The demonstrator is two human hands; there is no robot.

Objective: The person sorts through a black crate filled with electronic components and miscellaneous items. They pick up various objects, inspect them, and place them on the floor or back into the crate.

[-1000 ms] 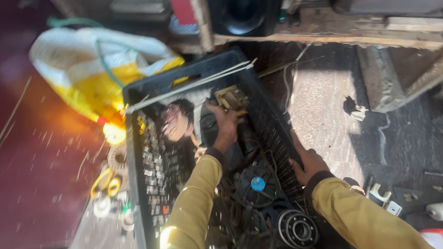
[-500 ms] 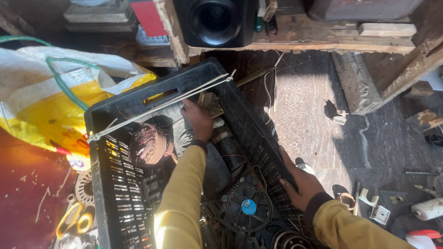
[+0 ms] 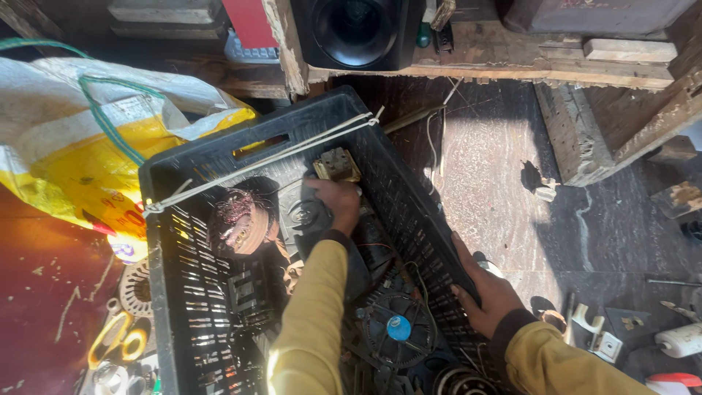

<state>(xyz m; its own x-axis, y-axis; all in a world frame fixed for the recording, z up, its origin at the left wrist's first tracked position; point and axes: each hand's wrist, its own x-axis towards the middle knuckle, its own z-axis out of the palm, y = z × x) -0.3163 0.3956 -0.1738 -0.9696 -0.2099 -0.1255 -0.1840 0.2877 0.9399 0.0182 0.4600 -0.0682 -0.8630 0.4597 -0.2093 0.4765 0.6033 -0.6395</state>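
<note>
Crate (image 3: 183, 292) sat steadied by the right hand (image 3: 488, 292) clamped on its wall, so the left hand (image 3: 336, 203), fingers curled, could grip a motor part (image 3: 301, 213).

One head-worn camera looks steeply down from above, close over a black crate (image 3: 197, 292) on the floor (image 3: 497, 183). It faces forward toward a wooden shelf (image 3: 512, 69) along the top edge, with both sleeves entering from below.

Matt black plastic crate (image 3: 183, 292), rough wooden shelf (image 3: 512, 69), perhaps polished stone floor (image 3: 497, 183).
</note>
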